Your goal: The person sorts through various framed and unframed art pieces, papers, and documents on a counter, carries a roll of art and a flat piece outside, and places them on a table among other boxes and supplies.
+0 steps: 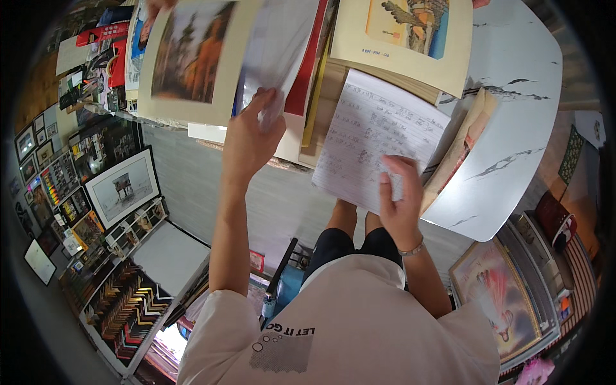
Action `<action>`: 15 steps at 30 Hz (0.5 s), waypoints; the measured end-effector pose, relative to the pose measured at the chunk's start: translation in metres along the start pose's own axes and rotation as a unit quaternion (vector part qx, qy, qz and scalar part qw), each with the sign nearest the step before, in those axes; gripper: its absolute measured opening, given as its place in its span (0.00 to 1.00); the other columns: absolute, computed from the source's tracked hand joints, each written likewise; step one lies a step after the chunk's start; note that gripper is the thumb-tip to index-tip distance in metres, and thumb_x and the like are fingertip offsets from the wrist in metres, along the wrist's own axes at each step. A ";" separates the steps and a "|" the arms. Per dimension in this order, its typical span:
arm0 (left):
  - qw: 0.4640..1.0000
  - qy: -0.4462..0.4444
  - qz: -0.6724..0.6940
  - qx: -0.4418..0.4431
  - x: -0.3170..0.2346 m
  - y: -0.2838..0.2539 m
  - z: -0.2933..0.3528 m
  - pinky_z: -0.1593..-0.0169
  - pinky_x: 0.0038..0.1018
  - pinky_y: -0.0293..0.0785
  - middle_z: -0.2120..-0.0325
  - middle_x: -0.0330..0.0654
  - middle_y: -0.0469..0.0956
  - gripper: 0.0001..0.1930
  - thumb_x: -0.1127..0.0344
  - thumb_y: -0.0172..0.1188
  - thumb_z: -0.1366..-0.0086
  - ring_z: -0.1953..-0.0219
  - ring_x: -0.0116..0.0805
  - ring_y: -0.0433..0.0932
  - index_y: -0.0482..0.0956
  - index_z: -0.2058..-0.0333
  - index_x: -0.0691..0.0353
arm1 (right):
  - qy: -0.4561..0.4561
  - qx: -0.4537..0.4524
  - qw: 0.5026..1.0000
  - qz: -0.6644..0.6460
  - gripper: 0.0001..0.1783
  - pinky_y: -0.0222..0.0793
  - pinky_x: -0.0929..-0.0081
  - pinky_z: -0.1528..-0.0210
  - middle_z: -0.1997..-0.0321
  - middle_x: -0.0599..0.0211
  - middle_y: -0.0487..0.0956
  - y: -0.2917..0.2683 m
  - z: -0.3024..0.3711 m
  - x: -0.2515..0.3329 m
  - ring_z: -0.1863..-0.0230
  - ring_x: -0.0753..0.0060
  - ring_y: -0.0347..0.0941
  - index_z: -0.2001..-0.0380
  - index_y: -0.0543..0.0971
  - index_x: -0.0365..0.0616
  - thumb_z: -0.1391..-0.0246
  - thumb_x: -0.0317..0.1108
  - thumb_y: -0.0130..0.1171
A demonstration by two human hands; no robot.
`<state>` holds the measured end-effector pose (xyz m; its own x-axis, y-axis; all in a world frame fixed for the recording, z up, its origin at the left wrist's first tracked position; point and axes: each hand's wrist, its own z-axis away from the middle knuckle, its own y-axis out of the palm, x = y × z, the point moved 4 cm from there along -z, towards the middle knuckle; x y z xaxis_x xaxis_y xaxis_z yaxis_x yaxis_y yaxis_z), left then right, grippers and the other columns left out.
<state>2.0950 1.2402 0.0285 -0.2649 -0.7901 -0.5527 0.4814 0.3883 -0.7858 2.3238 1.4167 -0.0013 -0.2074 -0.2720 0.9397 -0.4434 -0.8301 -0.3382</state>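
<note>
1. A room full of pictures is seen: framed pictures (123, 186) are hung or stood far to the left of both hands, and rows of frame corners (128, 311) are kept below them.
2. A white desk (516, 151) with dark wavy lines is set to the right of the right hand.
3. A clear plastic sheet (276, 54) is pinched by the left hand (256, 128), between the thumb and the bent fingers.
4. Just to the left of that hand, a forest picture (192, 51) in a cream border is seen. Near its top, part of another person's hand (158, 6) is seen.
5. To the right of the left hand, a red sheet (307, 61) and a thin yellow strip (317, 96) are seen.
6. The right hand (402, 192) is held over a lined notebook (366, 128), fingers loosely bent and thumb apart; whether the page is touched cannot be told. The notebook is covered in handwriting.
7. Beyond the right hand, a castle-like picture (420, 22) in a cream border is laid.
</note>
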 end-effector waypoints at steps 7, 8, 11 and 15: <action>0.997 0.065 -0.041 -0.002 -0.001 0.003 0.009 0.39 0.39 0.69 0.41 0.57 0.71 0.26 0.61 0.67 0.41 0.37 0.53 0.69 0.76 0.45 0.63 | 0.176 0.152 0.941 -0.246 0.27 0.72 0.64 0.47 0.42 0.48 0.70 0.121 -0.014 0.006 0.42 0.57 0.71 0.39 0.62 0.33 0.35 0.34 0.55; 0.997 0.069 -0.024 0.005 0.007 0.004 0.013 0.39 0.39 0.69 0.40 0.55 0.71 0.26 0.61 0.67 0.41 0.37 0.53 0.69 0.76 0.44 0.62 | 0.202 0.158 0.928 -0.268 0.27 0.72 0.65 0.47 0.42 0.48 0.69 0.131 -0.014 0.002 0.42 0.58 0.72 0.39 0.61 0.32 0.35 0.34 0.55; 0.995 0.093 -0.027 0.013 0.026 -0.003 0.028 0.37 0.40 0.66 0.38 0.50 0.69 0.28 0.63 0.68 0.41 0.36 0.51 0.67 0.74 0.42 0.59 | 0.223 0.169 0.913 -0.298 0.25 0.71 0.69 0.49 0.45 0.51 0.70 0.138 -0.014 -0.008 0.48 0.65 0.72 0.39 0.65 0.35 0.35 0.35 0.55; 0.980 0.136 -0.146 0.014 0.047 -0.004 0.047 0.33 0.42 0.62 0.34 0.45 0.63 0.34 0.66 0.68 0.43 0.33 0.49 0.62 0.69 0.37 0.54 | 0.335 0.154 0.845 -0.389 0.23 0.71 0.71 0.50 0.47 0.57 0.70 0.136 -0.012 0.003 0.49 0.71 0.71 0.41 0.68 0.38 0.35 0.35 0.55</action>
<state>2.1198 1.1798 0.0185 -0.6065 -0.7079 -0.3620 0.3735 0.1483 -0.9157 2.2519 1.3088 -0.0450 -0.4501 0.6638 0.5973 -0.4462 -0.7466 0.4935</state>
